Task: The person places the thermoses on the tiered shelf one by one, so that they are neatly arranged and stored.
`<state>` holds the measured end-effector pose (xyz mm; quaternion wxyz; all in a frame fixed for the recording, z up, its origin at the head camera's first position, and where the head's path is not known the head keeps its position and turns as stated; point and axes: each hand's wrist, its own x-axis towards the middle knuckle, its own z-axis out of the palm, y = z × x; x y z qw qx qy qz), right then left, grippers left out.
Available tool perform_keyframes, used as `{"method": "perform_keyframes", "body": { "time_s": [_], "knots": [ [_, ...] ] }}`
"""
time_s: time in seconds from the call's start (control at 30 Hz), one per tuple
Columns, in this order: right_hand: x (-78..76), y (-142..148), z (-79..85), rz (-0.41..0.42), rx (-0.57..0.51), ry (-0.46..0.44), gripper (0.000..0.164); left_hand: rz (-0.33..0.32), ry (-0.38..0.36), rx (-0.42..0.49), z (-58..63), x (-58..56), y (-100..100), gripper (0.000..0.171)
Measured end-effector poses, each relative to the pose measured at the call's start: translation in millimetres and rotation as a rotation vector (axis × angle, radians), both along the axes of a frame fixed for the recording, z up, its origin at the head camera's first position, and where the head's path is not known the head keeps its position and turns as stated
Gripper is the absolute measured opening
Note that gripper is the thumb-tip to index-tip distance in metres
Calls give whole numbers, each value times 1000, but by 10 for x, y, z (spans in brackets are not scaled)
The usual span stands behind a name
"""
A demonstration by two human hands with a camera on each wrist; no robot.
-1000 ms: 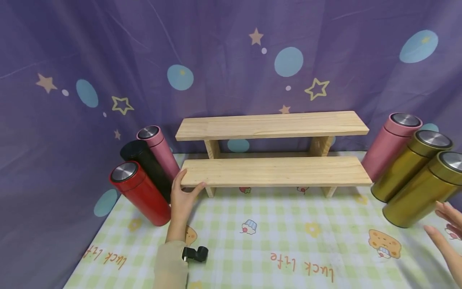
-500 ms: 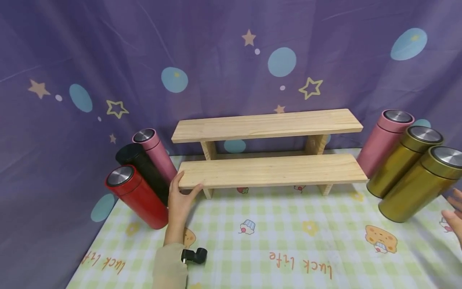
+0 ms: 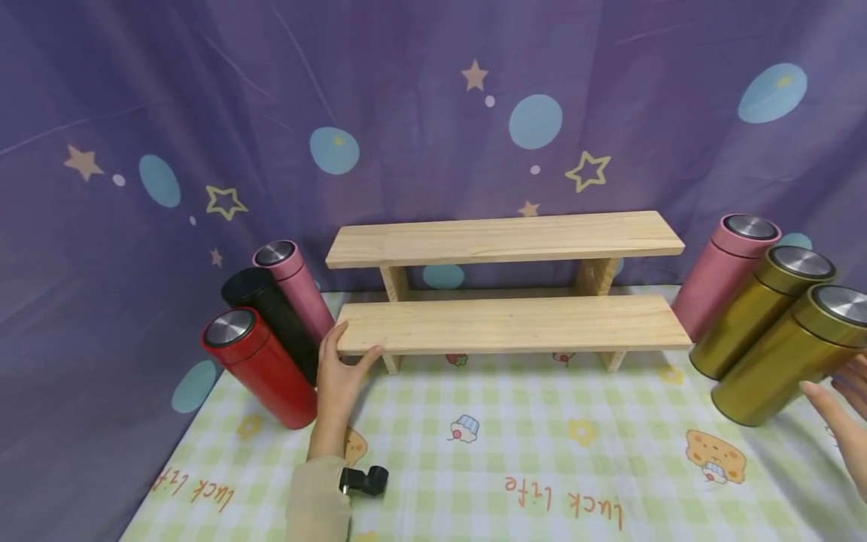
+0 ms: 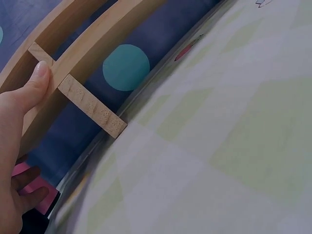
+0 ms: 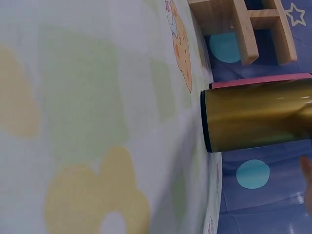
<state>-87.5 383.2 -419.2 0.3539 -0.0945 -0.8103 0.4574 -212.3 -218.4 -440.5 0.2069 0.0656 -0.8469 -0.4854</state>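
A two-tier wooden shelf [image 3: 515, 324] stands in the middle of the table. My left hand [image 3: 341, 376] grips the left end of its lower board, the thumb against the front edge and the fingers around the end. In the left wrist view the thumb of that left hand [image 4: 27, 102] presses on the board. At the right, my right hand [image 3: 847, 425] is beside the front gold thermos [image 3: 779, 369], thumb and fingers spread apart. Part of this hand is outside the head view, and the right wrist view catches only a sliver of the right hand [image 5: 307, 187].
Left of the shelf stand a red thermos [image 3: 271, 376], a black thermos [image 3: 271, 309] and a pink thermos [image 3: 305, 293]. Behind the front gold one are another gold thermos [image 3: 752, 316] and a pink thermos [image 3: 714, 278]. A purple curtain [image 3: 420, 75] hangs behind the checked tablecloth [image 3: 528, 444].
My right hand drew off to the right, then came back left to the front gold thermos. My left hand keeps its grip on the shelf. The head view shifted slightly.
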Motion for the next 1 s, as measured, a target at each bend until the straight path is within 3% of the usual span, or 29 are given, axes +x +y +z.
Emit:
{"method": "perform_keyframes", "body": {
  "time_s": [0.2,0.5,0.73,0.9,1.0],
  "knots": [
    [-72,-49,24,-17,-68,7,67,-3,13,-11,-5,-3,-1,84],
    [-142,-48,-8,-52,-169,-83,72,5,6,-6,-11,-11,51,87],
    [-204,-45,-98,17,-143,-56,79,19,11,-8,-11,-8,33,87],
    [-236,-91,-98,16,-110,-44,93,24,15,-7,-5,-6,26,86],
    [-234,-115,-84,10,-130,-58,94,25,13,-6,-1,-4,26,87]
  ]
}}
